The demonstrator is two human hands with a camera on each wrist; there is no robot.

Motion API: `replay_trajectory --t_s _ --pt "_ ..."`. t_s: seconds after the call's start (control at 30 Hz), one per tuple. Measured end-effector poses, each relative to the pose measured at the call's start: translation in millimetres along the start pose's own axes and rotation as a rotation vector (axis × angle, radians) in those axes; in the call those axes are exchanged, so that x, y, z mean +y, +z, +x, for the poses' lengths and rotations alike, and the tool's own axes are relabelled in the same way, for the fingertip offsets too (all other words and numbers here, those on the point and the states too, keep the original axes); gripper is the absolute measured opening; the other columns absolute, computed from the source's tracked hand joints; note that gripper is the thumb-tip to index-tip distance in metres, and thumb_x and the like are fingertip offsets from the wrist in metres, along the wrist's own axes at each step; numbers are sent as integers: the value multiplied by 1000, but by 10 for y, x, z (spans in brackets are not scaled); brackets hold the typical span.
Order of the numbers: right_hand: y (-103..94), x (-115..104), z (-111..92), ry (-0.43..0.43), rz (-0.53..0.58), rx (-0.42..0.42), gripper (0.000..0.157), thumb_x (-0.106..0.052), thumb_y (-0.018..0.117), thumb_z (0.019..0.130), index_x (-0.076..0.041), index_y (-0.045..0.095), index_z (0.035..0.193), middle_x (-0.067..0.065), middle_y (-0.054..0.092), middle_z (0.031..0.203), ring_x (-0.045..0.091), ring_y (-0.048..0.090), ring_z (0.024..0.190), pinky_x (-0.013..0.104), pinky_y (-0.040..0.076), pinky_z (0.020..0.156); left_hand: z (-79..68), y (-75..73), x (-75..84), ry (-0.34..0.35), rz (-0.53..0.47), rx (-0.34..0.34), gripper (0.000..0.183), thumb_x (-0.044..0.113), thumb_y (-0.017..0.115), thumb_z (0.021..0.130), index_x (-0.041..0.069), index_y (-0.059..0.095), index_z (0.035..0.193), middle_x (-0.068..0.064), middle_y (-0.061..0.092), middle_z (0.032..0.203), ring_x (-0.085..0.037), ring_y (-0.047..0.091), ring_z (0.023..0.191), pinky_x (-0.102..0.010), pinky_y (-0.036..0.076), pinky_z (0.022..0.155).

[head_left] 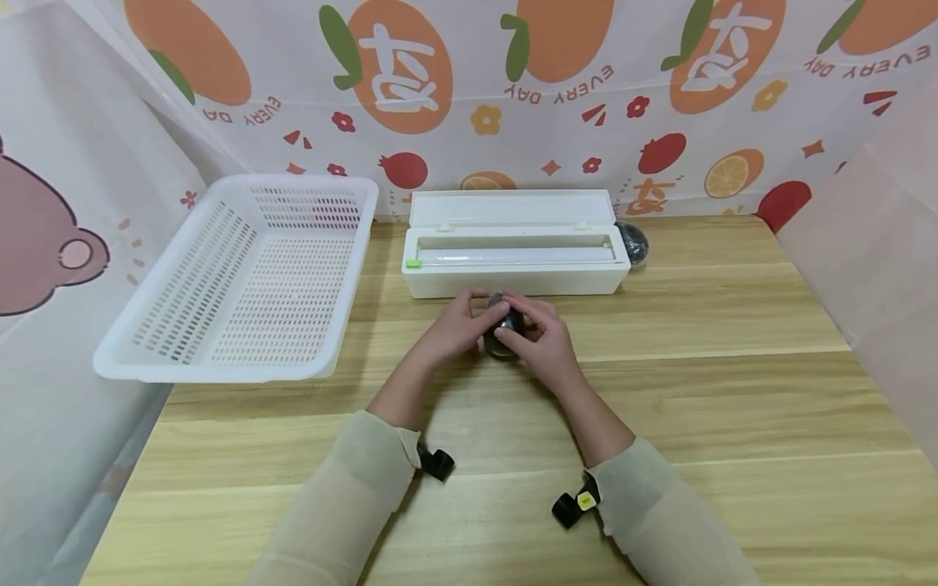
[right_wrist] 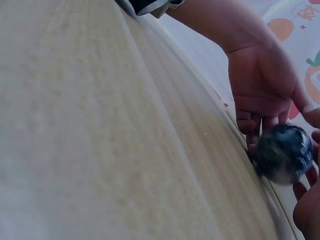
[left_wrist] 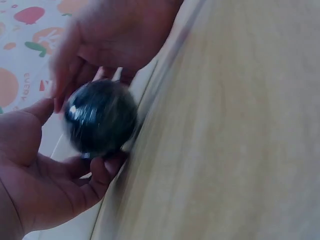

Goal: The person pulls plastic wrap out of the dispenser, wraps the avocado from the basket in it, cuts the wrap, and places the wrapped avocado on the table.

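Observation:
A dark, round, fist-sized ball [head_left: 500, 348] with a shiny, film-like surface is held between both hands, just in front of the white cling film dispenser [head_left: 513, 282]. My left hand [head_left: 454, 330] grips it from the left, its fingers curled beneath the ball [left_wrist: 101, 118] in the left wrist view. From the right, my right hand [head_left: 550, 346] holds the same ball [right_wrist: 284, 154], with thumb and fingers bent about it. Fingers cover part of the ball in the head view. The dispenser's lid [head_left: 513, 208] stands up, and a white roll [head_left: 516, 255] lies inside.
To the left stands a white slotted plastic basket [head_left: 220, 372]. A second dark, shiny ball [head_left: 634, 244] sits at the dispenser's right end, partly hidden by it. A green slider [head_left: 414, 264] is at the dispenser's left front. Behind the wooden table [head_left: 733, 391] hangs a fruit-print cloth [head_left: 476, 65].

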State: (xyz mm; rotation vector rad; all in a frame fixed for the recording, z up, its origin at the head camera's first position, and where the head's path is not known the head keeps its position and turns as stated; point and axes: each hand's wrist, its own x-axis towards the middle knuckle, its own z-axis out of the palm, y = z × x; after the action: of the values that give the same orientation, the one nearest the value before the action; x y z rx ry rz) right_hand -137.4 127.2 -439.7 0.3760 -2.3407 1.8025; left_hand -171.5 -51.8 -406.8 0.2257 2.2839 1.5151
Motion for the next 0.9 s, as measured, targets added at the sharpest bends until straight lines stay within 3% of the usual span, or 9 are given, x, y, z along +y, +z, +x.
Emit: replay_trajectory --t_s 0.07,0.2,0.33,0.47,0.57,0.7,0.9 --pt "0 -13 9 9 36 -4 53 -7 75 83 -16 62 134 -2 56 142 19 47 122 34 46 90 6 -3 3 2 2 24 68 50 64 92 6 42 140 -16 64 125 -25 62 95 -32 52 74" --pt "-6 -11 43 44 73 35 60 -1 74 79 -14 59 135 8 56 138 26 49 122 41 48 94 24 -20 21 22 21 95 56 43 68 91 4 55 129 -15 62 119 -24 59 104 -35 55 78" --pt "-15 14 70 132 73 35 52 -10 77 82 -14 62 132 7 55 132 25 54 116 32 51 86 48 -44 15 38 33 123 55 44 64 94 3 57 130 -15 63 112 -26 61 96 -34 56 71" --pt "-21 32 86 165 47 25 48 -15 74 86 -12 62 132 8 57 129 24 59 108 23 49 78 58 -74 -5 18 15 137 61 49 58 96 6 51 137 -14 64 115 -25 61 96 -32 54 66" --pt "-20 36 87 167 49 28 49 -14 72 87 -11 60 134 11 58 127 25 59 104 22 45 77 60 -93 -25 -8 -12 132 54 45 57 97 8 52 136 -14 63 113 -27 61 97 -33 53 63" --pt "-23 4 68 190 61 26 50 -12 70 88 -9 58 136 14 58 128 27 59 103 22 43 78 60 -94 -60 6 13 123 44 39 59 97 8 59 128 -13 65 110 -26 61 98 -34 53 73" --pt "-9 60 48 189 40 68 46 -14 72 87 -12 62 132 6 59 127 21 58 101 25 45 79 84 -84 -130 55 71 109 47 43 59 97 9 61 128 -10 67 108 -23 63 94 -34 53 79"
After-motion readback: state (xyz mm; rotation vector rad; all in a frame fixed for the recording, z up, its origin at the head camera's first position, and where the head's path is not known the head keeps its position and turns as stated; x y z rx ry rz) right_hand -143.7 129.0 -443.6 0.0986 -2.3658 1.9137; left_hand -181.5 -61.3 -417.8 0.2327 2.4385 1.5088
